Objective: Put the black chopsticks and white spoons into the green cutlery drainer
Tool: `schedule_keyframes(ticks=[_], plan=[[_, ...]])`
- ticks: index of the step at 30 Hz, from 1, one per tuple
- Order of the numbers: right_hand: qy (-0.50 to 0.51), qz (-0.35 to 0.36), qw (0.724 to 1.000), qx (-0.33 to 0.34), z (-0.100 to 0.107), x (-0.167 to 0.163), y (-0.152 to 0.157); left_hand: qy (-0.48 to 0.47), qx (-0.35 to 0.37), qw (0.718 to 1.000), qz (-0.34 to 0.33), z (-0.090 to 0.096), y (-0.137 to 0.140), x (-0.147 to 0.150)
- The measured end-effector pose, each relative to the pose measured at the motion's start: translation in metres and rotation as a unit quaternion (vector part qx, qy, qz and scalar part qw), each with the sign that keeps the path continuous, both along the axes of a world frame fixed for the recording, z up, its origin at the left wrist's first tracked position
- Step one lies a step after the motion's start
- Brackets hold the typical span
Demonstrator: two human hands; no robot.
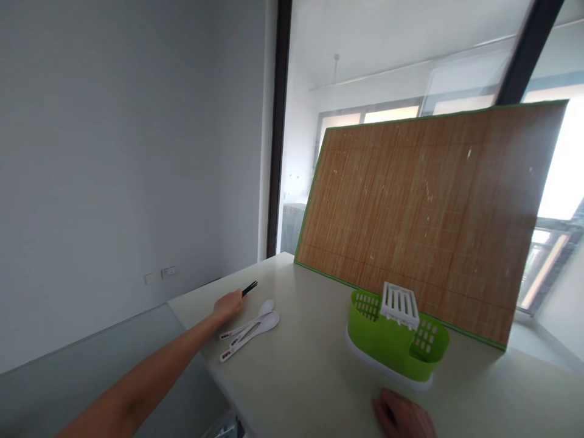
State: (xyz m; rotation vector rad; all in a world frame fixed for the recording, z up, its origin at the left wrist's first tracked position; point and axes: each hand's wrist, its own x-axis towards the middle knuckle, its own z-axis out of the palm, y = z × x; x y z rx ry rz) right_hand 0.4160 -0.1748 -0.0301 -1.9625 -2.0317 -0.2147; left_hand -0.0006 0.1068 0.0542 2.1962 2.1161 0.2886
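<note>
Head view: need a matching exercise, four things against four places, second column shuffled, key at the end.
Things:
1. Thin black sticks
2. White long-handled spoons
3. Bright green plastic caddy with a white base
4. Brown rectangular slatted panel with green edging

Places:
A. Standing between the panel and the right hand
B. Upright at a slant, behind the caddy
C. Gripped in the left hand
D. Lying grouped on the white table, nearer the left hand than the right

Pairs: 1-C, 2-D, 3-A, 4-B
</note>
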Motion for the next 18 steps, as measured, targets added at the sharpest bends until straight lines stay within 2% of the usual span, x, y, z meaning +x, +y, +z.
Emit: schedule_keyframes(ticks=[4, 8, 14, 18], plan=[[-0.006, -0.007, 1.0, -0.008, 0.0, 0.0, 0.0, 0.018, 0.009, 1.0, -0.01, -0.015, 0.002, -0.002], [-0.009, -0.016, 1.0, 0.003, -0.001, -0.002, 0.0, 0.02, 0.039, 0.999, -0.017, -0.021, 0.002, 0.003], [-0.016, -0.009, 1.0, 0.023, 0.0, -0.004, -0.002, 0.015, 0.065, 0.998, -0.001, -0.02, 0.0, 0.004], [-0.025, -0.012, 1.0, 0.013, 0.003, -0.005, -0.002, 0.005, 0.068, 0.998, 0.013, -0.015, 0.0, 0.002]])
